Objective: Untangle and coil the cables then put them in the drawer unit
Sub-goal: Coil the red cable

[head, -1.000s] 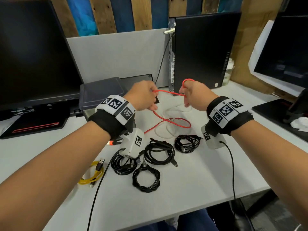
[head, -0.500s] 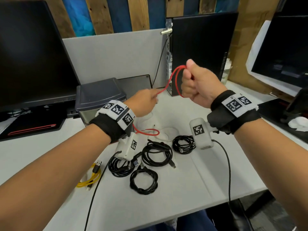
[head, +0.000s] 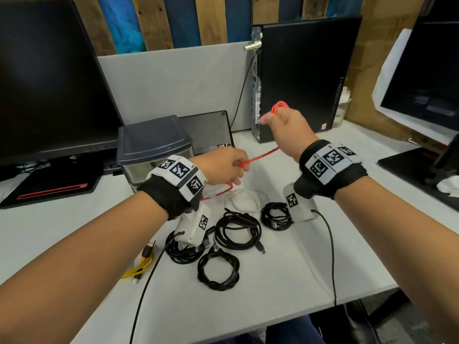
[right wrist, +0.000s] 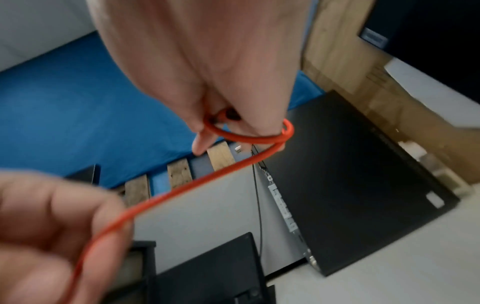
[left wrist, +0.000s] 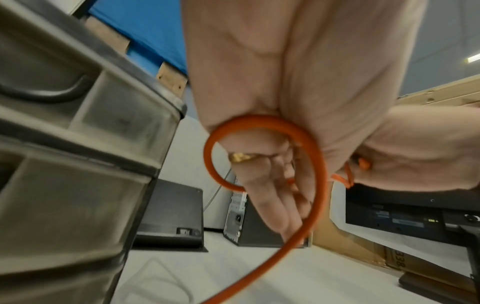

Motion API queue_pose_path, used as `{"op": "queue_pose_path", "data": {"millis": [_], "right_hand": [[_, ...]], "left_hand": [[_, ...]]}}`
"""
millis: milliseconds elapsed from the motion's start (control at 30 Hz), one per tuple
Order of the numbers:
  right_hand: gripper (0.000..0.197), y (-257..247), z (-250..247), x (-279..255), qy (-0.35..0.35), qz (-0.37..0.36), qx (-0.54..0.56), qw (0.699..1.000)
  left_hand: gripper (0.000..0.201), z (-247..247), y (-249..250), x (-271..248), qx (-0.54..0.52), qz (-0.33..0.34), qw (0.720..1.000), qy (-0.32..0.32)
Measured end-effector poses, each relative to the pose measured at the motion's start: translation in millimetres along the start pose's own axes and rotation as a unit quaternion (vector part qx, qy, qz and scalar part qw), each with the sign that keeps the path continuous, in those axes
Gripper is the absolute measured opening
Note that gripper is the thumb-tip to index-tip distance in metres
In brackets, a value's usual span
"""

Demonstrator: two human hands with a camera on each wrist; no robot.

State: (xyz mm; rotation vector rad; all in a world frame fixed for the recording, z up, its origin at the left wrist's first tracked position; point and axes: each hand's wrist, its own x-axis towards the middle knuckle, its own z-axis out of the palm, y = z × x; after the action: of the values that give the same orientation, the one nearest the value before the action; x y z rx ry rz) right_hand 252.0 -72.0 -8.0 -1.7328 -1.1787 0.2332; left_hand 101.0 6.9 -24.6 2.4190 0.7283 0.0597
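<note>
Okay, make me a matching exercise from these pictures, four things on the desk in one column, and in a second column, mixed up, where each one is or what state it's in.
Things:
1. red cable
2. yellow cable
3. white cable
4. drawer unit

Places or states:
A. lying loose on the desk behind the black coils
B. stretched between the left hand and the right hand
C. standing beside the monitor, drawers shut
D. lying at the desk's left, beside the left forearm

Pairs: 1-B, 2-D, 3-A, 4-C
</note>
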Motion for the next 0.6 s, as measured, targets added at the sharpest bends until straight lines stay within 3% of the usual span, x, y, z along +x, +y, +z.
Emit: {"op": "queue_pose_path", "data": {"millis": [67, 133, 233, 333, 433, 500, 600], "right_hand": [[0.021, 3, 1, -2, -0.072, 0.007, -0.08, 0.994], [0.022, 1, 0, -4, -0.123, 0.03, -0.081, 0.989], [0.041, -4, -4, -9, -0.171, 0.039, -0.059, 0.983], [0.049, -11, -10, -15, -0.216, 0.034, -0.049, 0.975], [0.041, -20, -16, -16, -0.178, 0.027, 0.038, 0.983], [0.04, -25, -20, -12, -0.127, 0.042, 0.124, 0.983], [0.043, -27, -30, -7, -0.119, 0.047, 0.274, 0.953]], "left_hand": [[0.017, -8, 3, 2, 0.038, 0.03, 0.997, 0.066], [0.017, -16, 8, 3, 0.082, 0.061, 0.985, 0.14], [0.019, -26, 15, 1, 0.187, 0.109, 0.945, 0.246], [0.022, -34, 19, 1, 0.28, 0.13, 0.904, 0.294], [0.016, -35, 14, 2, 0.352, 0.114, 0.875, 0.313], [0.018, -34, 10, 1, 0.333, 0.096, 0.875, 0.337], [0.058, -32, 8, -3, 0.228, 0.079, 0.904, 0.352]]}}
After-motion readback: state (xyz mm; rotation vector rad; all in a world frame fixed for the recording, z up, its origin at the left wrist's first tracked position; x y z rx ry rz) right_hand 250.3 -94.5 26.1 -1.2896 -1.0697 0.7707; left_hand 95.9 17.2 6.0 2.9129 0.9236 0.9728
